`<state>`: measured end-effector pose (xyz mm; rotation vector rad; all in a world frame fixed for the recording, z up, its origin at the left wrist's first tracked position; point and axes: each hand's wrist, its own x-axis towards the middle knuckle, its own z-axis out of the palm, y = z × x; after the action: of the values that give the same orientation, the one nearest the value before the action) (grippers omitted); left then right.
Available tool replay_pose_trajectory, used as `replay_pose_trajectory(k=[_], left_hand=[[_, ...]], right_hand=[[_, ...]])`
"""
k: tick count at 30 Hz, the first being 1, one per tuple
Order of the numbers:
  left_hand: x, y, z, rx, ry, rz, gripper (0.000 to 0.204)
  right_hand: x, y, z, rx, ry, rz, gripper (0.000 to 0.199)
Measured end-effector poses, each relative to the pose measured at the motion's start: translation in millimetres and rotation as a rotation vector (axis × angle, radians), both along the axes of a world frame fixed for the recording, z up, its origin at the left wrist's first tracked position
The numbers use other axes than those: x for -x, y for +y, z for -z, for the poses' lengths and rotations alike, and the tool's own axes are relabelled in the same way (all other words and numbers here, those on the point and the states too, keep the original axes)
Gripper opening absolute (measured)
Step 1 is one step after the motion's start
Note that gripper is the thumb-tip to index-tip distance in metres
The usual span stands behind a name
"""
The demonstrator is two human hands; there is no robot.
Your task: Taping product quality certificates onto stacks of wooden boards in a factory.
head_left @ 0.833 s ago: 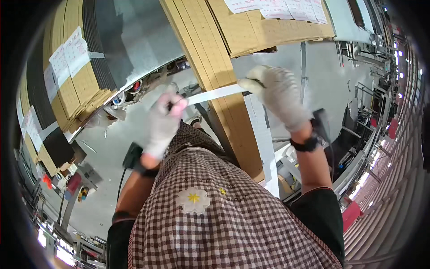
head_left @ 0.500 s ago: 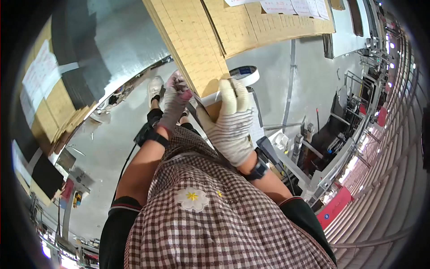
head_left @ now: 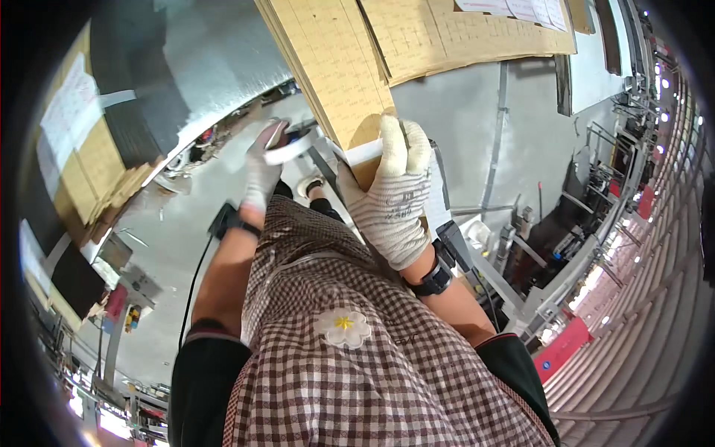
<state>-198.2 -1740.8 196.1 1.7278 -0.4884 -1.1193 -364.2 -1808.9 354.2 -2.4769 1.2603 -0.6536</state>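
Checked fabric of the person's apron (head_left: 357, 372), bearing a white flower patch (head_left: 342, 328), fills the lower centre of the view. Both forearms rise from it toward the work. The right hand (head_left: 391, 197), in a white knit glove with a dark watch (head_left: 434, 281) at the wrist, lies flat against the lower end of a tall stack of brown cardboard sheets (head_left: 331, 67); its fingers are extended and held close together, pressing a strip of white tape (head_left: 365, 154) onto the cardboard edge. The left hand (head_left: 262, 167), also gloved, is curled around a tape roll (head_left: 292, 143), gripping it just left of the stack. The tape runs from the roll across to the right hand, so both hands are joined by the one strip, near each other. A black cable (head_left: 195, 276) hangs beside the left forearm. Beyond the hands, a second cardboard stack (head_left: 454, 33) lies at the top, and bundled flat cartons (head_left: 89, 149) lie on the left over grey floor (head_left: 477, 134). Metal racks (head_left: 596, 194) stand on the far right.
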Motion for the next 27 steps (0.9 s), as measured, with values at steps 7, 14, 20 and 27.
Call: replay_pose_trajectory(k=[7, 14, 20, 27], left_hand=[[32.7, -19.9, -156.4, 0.430, -0.253, 0.333, 0.030], [26.3, -67.3, -168.3, 0.556, -1.047, 0.434, 0.035], [31.9, -64.9, -156.6, 0.545, -0.920, 0.495, 0.054], [16.2, -65.0, -145.7, 0.610, -0.841, 0.321, 0.058]], right_hand=[[-0.4, -24.4, -42.7, -0.164, 0.008, -0.083, 0.083], [21.5, -74.2, -97.3, -0.376, 0.090, -0.448, 0.040], [36.6, -107.2, -116.0, -0.633, 0.393, -0.210, 0.025], [25.0, -123.0, 51.8, -0.615, 0.845, -0.181, 0.016]])
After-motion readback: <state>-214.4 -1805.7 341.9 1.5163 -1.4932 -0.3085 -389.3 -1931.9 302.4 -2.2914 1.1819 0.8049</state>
